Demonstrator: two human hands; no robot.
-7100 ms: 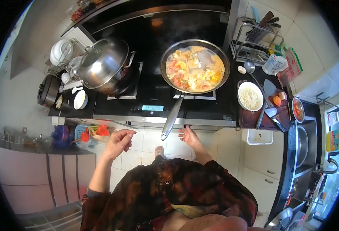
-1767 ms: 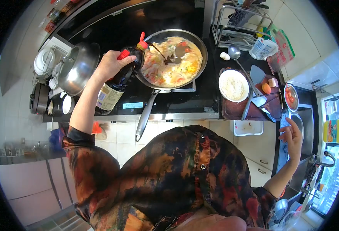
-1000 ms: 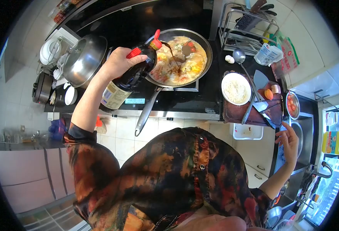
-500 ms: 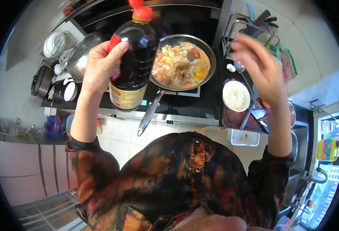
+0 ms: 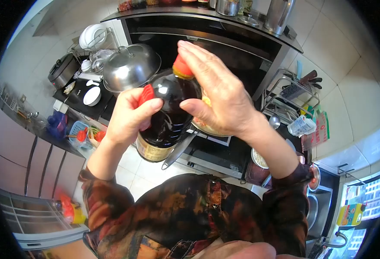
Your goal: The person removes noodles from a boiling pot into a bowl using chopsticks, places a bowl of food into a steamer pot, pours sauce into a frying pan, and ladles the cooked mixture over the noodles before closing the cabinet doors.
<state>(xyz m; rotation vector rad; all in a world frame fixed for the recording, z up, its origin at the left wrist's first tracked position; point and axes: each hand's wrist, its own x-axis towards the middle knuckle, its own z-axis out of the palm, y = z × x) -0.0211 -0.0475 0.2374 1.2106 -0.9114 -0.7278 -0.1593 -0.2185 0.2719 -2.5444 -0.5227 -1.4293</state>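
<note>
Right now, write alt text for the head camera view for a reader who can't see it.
A left hand grips a large bottle of dark liquid by its red handle, while the flattened right hand rests against its red cap. Beyond, mostly hidden, a frying pan of food sits on the stove, right of a domed steel lid.

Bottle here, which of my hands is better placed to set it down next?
Probably your left hand: it grips the bottle by its red handle, while your right hand is up at the red cap.
</note>
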